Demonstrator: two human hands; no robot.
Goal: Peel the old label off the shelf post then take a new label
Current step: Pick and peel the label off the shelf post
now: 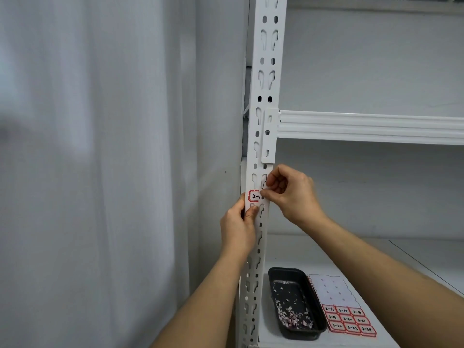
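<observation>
1. Peeling is under way just below centre of the frame: the right hand point(291, 194) pinches at the right edge of the red-bordered old label point(254, 196), which sits on the white slotted shelf post point(266, 96). How much of that edge is lifted I cannot tell, since the fingertips cover it.
2. Steadying comes from the left hand point(238, 227), wrapped round the post just below the label, thumb pressed on its front face.
3. Tearing is the likely failure: a sharp pull could rip the paper and leave bits stuck, much like the shreds in the black tray point(293, 302) at lower right.
4. Slipping is another; a shallow pinch may lose the edge.
5. Fetching the new label means reaching to the label sheet point(345, 307) beside the tray, where a sticky scrap on the fingers could foul the pick.
</observation>
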